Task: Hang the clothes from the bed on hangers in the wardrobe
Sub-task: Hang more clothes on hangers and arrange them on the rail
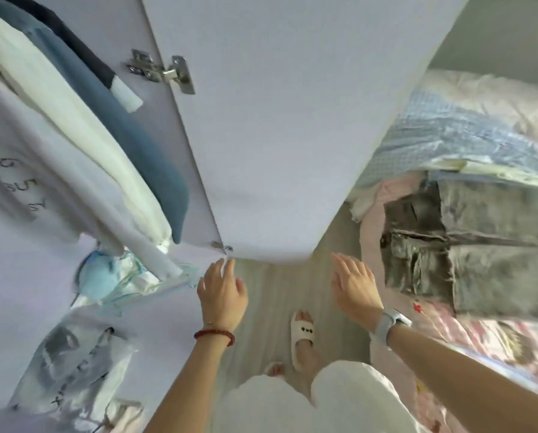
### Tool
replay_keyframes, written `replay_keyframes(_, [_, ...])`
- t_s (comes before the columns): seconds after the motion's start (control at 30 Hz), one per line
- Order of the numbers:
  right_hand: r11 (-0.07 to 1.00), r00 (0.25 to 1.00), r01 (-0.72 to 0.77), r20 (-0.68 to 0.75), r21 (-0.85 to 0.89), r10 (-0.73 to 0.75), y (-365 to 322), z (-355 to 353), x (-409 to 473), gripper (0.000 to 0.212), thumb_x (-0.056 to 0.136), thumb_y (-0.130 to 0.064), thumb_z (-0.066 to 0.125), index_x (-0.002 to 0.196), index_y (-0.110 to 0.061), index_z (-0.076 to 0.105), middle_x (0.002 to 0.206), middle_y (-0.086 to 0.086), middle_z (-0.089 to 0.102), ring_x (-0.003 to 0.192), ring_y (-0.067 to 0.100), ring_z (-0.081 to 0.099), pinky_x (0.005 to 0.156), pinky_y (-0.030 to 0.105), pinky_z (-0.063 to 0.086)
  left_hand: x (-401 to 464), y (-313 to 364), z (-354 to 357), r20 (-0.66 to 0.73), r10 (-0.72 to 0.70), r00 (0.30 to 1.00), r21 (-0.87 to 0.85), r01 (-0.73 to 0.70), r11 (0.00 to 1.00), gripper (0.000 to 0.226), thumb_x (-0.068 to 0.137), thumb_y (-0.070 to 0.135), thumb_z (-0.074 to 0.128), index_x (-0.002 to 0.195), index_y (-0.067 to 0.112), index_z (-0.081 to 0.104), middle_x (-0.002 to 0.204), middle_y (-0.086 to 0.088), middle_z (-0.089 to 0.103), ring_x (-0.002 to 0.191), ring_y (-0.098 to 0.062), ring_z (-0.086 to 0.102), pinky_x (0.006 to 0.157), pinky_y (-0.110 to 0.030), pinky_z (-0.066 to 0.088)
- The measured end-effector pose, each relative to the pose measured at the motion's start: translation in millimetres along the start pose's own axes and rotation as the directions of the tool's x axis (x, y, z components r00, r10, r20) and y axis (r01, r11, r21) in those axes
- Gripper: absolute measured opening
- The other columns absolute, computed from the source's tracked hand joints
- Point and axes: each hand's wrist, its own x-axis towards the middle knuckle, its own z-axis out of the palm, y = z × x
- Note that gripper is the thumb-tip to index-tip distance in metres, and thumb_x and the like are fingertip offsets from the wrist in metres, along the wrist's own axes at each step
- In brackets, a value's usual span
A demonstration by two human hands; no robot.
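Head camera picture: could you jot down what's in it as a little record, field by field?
left hand: left hand, open, empty, red bead bracelet at its wrist
right hand: right hand, open, empty, pale grey wristwatch at its wrist
wardrobe: white wardrobe door stands open; pale and blue garments hang inside at left
bed: grey washed denim garment lies on the pink patterned bedsheet
floor: one foot in a white slipper
task state: denim garment not yet picked up
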Motion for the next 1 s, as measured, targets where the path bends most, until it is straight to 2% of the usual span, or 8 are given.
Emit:
replay_keyframes(0.13, [0.963,0.963,-0.27,0.002,0.023,0.27,62,3,-69,0.043,0.094,-0.02,0.036,0.136,-0.015,0.038,0.139,0.005,0.044,0.129,0.024,0.035,0.11,0.039,0.023,-21,34,41,0.141,0.177,0.974,0.052,-0.186,0.981,0.045,0.093,0.021,0.042,0.137,0.014,0.039,0.138,-0.005,0.043,0.13,-0.021,0.036,0.106,-0.036,0.026])
replay_keyframes(0.3, [0.835,0.837,-0.532,-0.062,0.138,0.543,121,-2,-135,0.043,0.094,-0.02,0.037,0.137,-0.015,0.037,0.143,0.004,0.039,0.132,0.023,0.031,0.109,0.037,0.02,-40,106,84,0.295,0.39,0.872,0.019,-0.413,0.91,0.042,0.092,0.021,0.043,0.134,0.016,0.043,0.139,-0.003,0.043,0.128,-0.022,0.038,0.102,-0.036,0.025])
replay_keyframes(0.43, [0.68,0.676,-0.693,-0.113,0.239,0.729,172,-11,-189,0.044,0.094,-0.02,0.037,0.138,-0.015,0.036,0.144,0.004,0.037,0.134,0.022,0.029,0.112,0.038,0.021,-66,193,122,0.411,0.605,0.682,-0.024,-0.655,0.755,0.042,0.092,0.021,0.045,0.133,0.015,0.045,0.138,-0.004,0.044,0.126,-0.021,0.04,0.102,-0.036,0.029])
replay_keyframes(0.57, [0.522,0.499,-0.792,-0.157,0.317,0.852,232,-13,-257,0.041,0.096,-0.021,0.035,0.136,-0.015,0.038,0.142,0.004,0.04,0.131,0.022,0.034,0.108,0.035,0.025,-117,297,168,0.494,0.769,0.406,-0.068,-0.864,0.499,0.042,0.092,0.02,0.044,0.134,0.014,0.044,0.139,-0.005,0.043,0.128,-0.022,0.038,0.103,-0.037,0.029])
replay_keyframes(0.7, [0.286,0.262,-0.865,-0.114,0.412,0.958,296,-2,-336,0.041,0.093,-0.02,0.039,0.134,-0.013,0.042,0.137,0.005,0.045,0.127,0.023,0.038,0.105,0.033,0.027,-200,390,224,0.599,0.784,0.164,-0.102,-0.955,0.278,0.047,0.092,0.022,0.043,0.138,0.017,0.037,0.142,-0.005,0.038,0.13,-0.024,0.033,0.108,-0.04,0.025])
replay_keyframes(0.8, [0.122,0.127,-0.889,-0.019,0.441,0.992,356,13,-403,0.042,0.093,-0.019,0.039,0.134,-0.013,0.041,0.137,0.006,0.046,0.127,0.023,0.038,0.105,0.034,0.028,-275,448,276,0.685,0.728,0.008,-0.125,-0.984,0.129,0.048,0.094,0.026,0.039,0.14,0.02,0.031,0.147,-0.004,0.03,0.135,-0.023,0.025,0.111,-0.039,0.019])
replay_keyframes(0.9, [0.021,0.038,-0.882,0.028,0.471,0.999,404,19,-451,0.042,0.093,-0.017,0.038,0.134,-0.008,0.041,0.137,0.011,0.045,0.127,0.027,0.038,0.108,0.038,0.028,-319,481,309,0.748,0.661,-0.068,-0.145,-0.987,0.063,0.049,0.095,0.028,0.038,0.143,0.021,0.027,0.152,-0.005,0.021,0.139,-0.021,0.02,0.113,-0.037,0.016])
replay_keyframes(1.0, [-0.077,-0.064,-0.853,0.042,0.517,0.997,473,26,-499,0.042,0.092,-0.014,0.04,0.133,-0.005,0.04,0.136,0.015,0.044,0.125,0.03,0.039,0.108,0.041,0.029,-362,517,356,0.772,0.626,-0.11,-0.171,-0.985,0.038,0.049,0.094,0.026,0.039,0.142,0.021,0.028,0.151,-0.005,0.023,0.138,-0.021,0.022,0.111,-0.036,0.019])
